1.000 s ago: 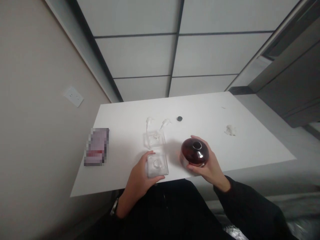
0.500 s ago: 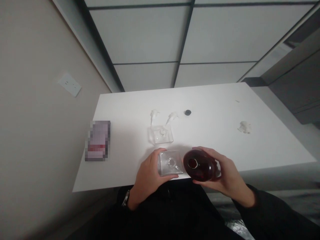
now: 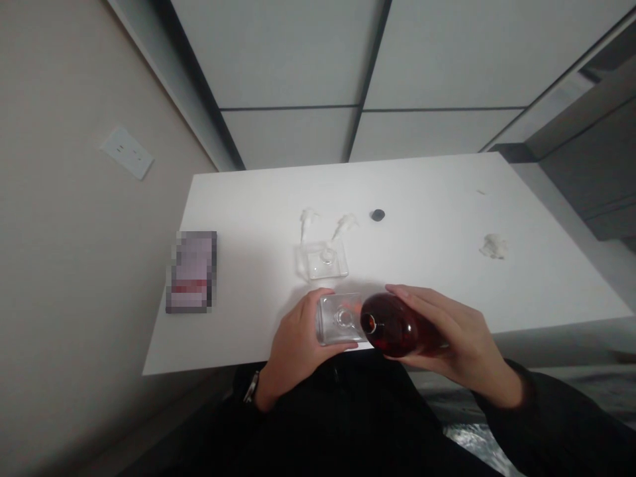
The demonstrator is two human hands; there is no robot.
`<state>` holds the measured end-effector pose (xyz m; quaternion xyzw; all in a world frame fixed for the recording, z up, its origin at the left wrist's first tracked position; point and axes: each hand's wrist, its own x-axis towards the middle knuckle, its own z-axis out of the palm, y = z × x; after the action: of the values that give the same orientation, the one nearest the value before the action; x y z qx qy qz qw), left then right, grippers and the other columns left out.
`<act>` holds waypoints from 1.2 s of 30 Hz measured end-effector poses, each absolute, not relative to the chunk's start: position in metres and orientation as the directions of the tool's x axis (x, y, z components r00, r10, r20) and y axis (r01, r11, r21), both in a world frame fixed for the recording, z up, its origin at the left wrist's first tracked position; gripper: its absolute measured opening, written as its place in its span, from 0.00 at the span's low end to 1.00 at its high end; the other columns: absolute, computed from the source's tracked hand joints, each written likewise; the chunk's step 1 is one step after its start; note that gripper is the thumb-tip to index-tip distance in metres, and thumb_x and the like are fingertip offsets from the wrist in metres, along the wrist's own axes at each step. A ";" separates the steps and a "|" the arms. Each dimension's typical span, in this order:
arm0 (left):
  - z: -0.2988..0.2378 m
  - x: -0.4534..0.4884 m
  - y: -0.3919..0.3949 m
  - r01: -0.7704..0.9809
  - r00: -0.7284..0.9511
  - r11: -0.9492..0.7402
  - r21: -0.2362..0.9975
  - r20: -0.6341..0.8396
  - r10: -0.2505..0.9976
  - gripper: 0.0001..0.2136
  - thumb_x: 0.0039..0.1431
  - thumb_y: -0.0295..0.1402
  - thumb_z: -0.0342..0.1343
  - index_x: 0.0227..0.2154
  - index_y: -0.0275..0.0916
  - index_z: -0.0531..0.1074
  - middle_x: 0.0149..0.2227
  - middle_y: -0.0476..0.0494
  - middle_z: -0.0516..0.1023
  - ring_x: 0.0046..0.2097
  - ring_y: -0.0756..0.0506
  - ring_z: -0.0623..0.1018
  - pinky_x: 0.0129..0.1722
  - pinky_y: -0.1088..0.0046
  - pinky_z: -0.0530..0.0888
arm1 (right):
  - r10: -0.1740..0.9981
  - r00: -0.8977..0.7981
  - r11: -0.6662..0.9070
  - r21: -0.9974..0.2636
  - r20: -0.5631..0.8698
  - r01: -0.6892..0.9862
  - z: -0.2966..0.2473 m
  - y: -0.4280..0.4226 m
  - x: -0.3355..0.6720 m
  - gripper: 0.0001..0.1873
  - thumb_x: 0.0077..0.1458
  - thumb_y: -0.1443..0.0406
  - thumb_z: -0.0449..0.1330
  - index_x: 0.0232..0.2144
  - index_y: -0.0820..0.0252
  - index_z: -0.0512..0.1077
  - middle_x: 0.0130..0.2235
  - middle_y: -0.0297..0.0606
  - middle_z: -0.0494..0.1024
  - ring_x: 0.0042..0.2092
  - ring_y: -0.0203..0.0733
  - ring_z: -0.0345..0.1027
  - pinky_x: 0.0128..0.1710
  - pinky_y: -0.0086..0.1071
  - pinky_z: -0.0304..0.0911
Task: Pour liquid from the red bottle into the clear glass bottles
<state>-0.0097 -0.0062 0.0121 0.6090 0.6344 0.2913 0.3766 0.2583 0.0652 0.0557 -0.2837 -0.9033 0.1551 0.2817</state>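
Left hand (image 3: 298, 341) pinched the clear bottle (image 3: 342, 318); right hand (image 3: 462, 338) clasped the red bottle (image 3: 397, 328), tipped further (mouth (image 3: 368, 322) now nearer its neighbour).

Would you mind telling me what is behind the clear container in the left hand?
Beyond the held container, a second clear container sits on the table, with two white pieces farther back. Whatever the left hand covers cannot be seen.

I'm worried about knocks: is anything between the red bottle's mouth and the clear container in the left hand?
Nothing visible does: the red bottle in the right hand is tilted with its mouth toward the clear container.
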 end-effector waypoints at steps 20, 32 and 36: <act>0.015 -0.010 -0.006 0.564 0.039 0.077 0.822 -0.120 0.992 0.40 0.49 0.41 0.79 0.63 0.47 0.66 0.59 0.41 0.79 0.58 0.34 0.80 0.59 0.53 0.77 | 0.542 -0.769 0.840 -0.216 0.338 0.497 0.083 0.067 0.260 0.45 0.68 0.51 0.63 0.79 0.49 0.48 0.59 0.50 0.81 0.53 0.58 0.82 0.48 0.47 0.82; 0.013 -0.011 -0.006 0.550 0.070 0.020 0.835 -0.070 0.995 0.41 0.50 0.45 0.78 0.63 0.46 0.65 0.60 0.40 0.78 0.60 0.34 0.80 0.60 0.53 0.77 | 0.520 -0.797 0.854 -0.157 0.307 0.496 0.091 0.070 0.260 0.44 0.70 0.51 0.60 0.79 0.50 0.48 0.59 0.49 0.82 0.51 0.60 0.83 0.44 0.48 0.83; 0.012 -0.011 -0.006 0.545 0.073 0.003 0.838 -0.051 0.996 0.41 0.50 0.45 0.78 0.63 0.46 0.65 0.61 0.40 0.78 0.60 0.34 0.80 0.61 0.54 0.77 | 0.521 -0.801 0.853 -0.170 0.295 0.493 0.093 0.071 0.259 0.43 0.69 0.52 0.62 0.78 0.48 0.50 0.59 0.48 0.82 0.51 0.60 0.83 0.43 0.49 0.83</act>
<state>-0.0113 -0.0059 0.0125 0.6349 0.6069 0.3087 0.3650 0.2592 0.0706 0.0933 -0.2675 -0.9479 0.0426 0.1677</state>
